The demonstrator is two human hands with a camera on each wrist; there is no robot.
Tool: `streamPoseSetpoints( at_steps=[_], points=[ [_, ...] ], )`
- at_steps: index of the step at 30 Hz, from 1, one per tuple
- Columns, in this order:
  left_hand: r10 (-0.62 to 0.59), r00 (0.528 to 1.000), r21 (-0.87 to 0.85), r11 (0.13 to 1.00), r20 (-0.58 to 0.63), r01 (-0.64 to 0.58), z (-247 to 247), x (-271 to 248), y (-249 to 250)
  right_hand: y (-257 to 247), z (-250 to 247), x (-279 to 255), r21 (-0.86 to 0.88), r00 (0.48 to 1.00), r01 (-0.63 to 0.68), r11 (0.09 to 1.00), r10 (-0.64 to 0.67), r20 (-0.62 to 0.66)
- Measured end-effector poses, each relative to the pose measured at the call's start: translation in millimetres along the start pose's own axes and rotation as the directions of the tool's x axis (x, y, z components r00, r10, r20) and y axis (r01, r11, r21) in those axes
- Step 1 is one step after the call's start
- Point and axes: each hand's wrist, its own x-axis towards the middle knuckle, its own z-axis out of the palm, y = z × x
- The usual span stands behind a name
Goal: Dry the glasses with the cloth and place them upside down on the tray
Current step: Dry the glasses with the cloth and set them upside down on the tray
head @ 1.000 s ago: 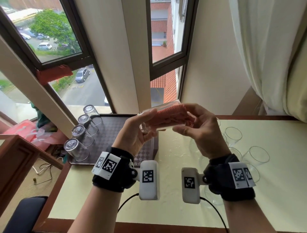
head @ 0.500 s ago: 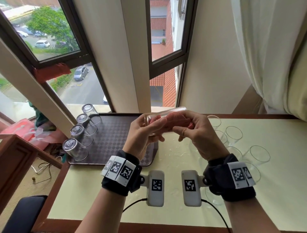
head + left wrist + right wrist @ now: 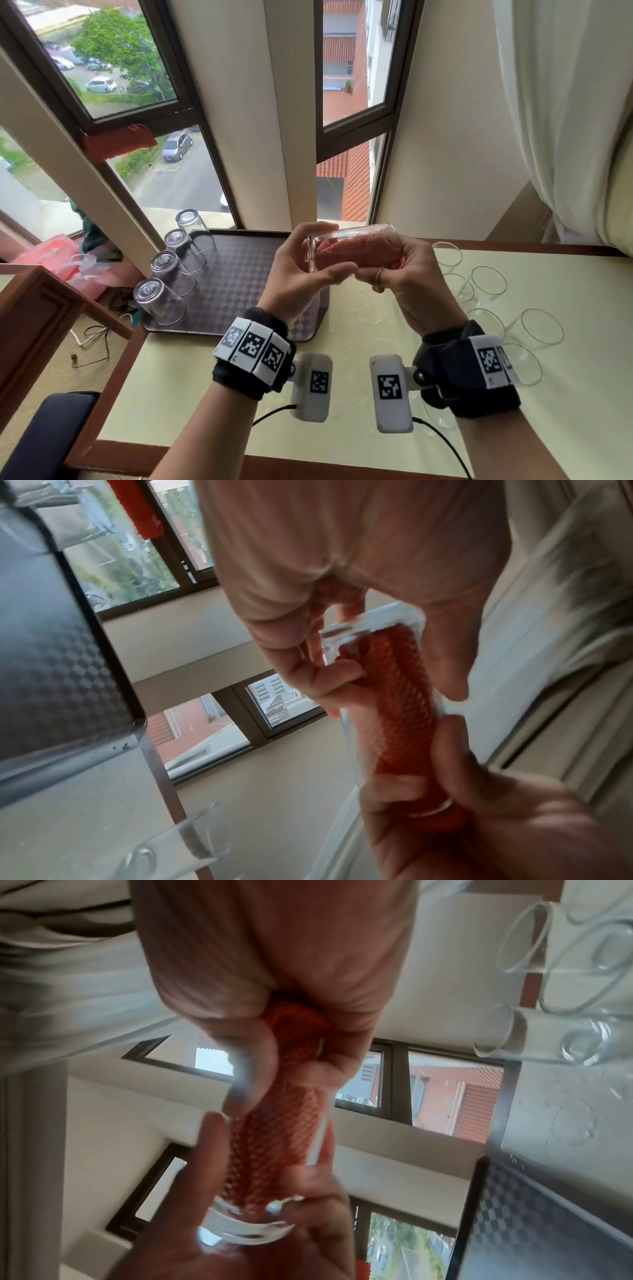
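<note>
Left hand [image 3: 294, 274] gripping one glass [image 3: 349, 236], right hand [image 3: 407, 284] fingers clamped on the orange cloth [image 3: 356, 251] stuffed inside. Four glasses [image 3: 161, 298] upside down on the tray [image 3: 239, 274] left of the fingers.

Held glass [image 3: 352, 236]: clear, smooth, glossy, thick base. Stuffed inside it, orange-red cloth [image 3: 356, 251], coarse waffle weave, matt. Tray [image 3: 236, 284]: dark brown, plastic-looking, raised checker texture, dull sheen. Four upturned glasses [image 3: 159, 299] along the tray's left edge: clear, shiny. Table top [image 3: 219, 383] under the tray: pale yellow, smooth, glossy, wet-spotted; rim of reddish polished wood.
</note>
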Motion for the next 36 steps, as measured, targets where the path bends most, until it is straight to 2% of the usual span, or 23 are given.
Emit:
streamPoseSetpoints(
  at_steps=[2,4,6,7,10,13,15,18,20,21,23,25,27,31,34,36],
  points=[
    [-0.037,0.999,0.001,0.999,0.023,0.037,1,0,-1,0,0,2,0.03,0.999,0.01,0.999,-0.009,-0.042],
    [-0.16,0.985,-0.052,0.985,0.06,0.163,0,2,-2,0,0,2,0.03,0.997,0.026,0.999,-0.024,-0.072],
    [-0.256,0.96,-0.13,0.954,0.113,0.27,-3,5,-3,-1,0,1,-0.023,0.995,0.055,0.998,-0.057,-0.083],
    [-0.269,0.956,-0.161,0.945,0.114,0.285,-3,5,-4,0,1,0,-0.063,0.994,0.076,0.995,-0.081,-0.074],
    [-0.19,0.98,-0.146,0.97,0.056,0.196,-6,2,-1,1,3,-3,-0.075,0.996,0.073,0.995,-0.076,-0.039],
    [-0.022,0.998,0.04,0.999,0.058,0.02,-12,1,-1,-3,2,-4,-0.037,1.0,0.009,0.999,-0.009,0.017],
    [0.067,0.994,0.129,0.989,0.09,-0.078,-15,0,-4,-5,0,-3,-0.042,0.999,-0.015,0.999,0.017,0.05],
    [0.154,0.979,0.168,0.97,0.136,-0.176,-12,-1,-5,-9,0,-1,0.011,0.999,-0.021,1.0,0.02,0.037],
    [0.113,0.982,0.135,0.982,0.153,-0.134,-10,0,-3,-9,0,-1,0.067,1.0,-0.023,0.997,0.024,-0.02],
    [0.043,0.987,0.095,0.994,0.154,-0.059,-10,2,-1,-9,1,-1,0.061,0.999,-0.009,0.998,0.012,-0.049],
    [-0.125,0.978,0.001,0.992,0.164,0.127,-11,5,4,-7,4,-4,-0.037,0.996,0.043,0.998,-0.046,-0.074],
    [-0.179,0.973,0.011,0.984,0.149,0.179,-13,8,3,-4,6,-6,-0.136,0.995,0.072,0.988,-0.081,-0.057],
    [-0.124,0.984,0.056,0.991,0.125,0.118,-14,8,3,-3,4,-6,-0.131,0.998,0.044,0.99,-0.049,-0.034],
    [0.085,0.991,0.261,0.959,0.104,-0.11,-13,5,1,-12,-5,-1,-0.05,0.994,-0.053,0.997,0.057,0.089],
    [0.175,0.979,0.281,0.939,0.103,-0.197,-9,4,-6,-15,-6,4,-0.092,0.997,-0.064,0.994,0.067,0.033],
    [0.173,0.98,0.234,0.953,0.102,-0.193,-7,5,-7,-15,-2,6,-0.071,1.0,-0.022,0.997,0.022,-0.001]
  ],
)
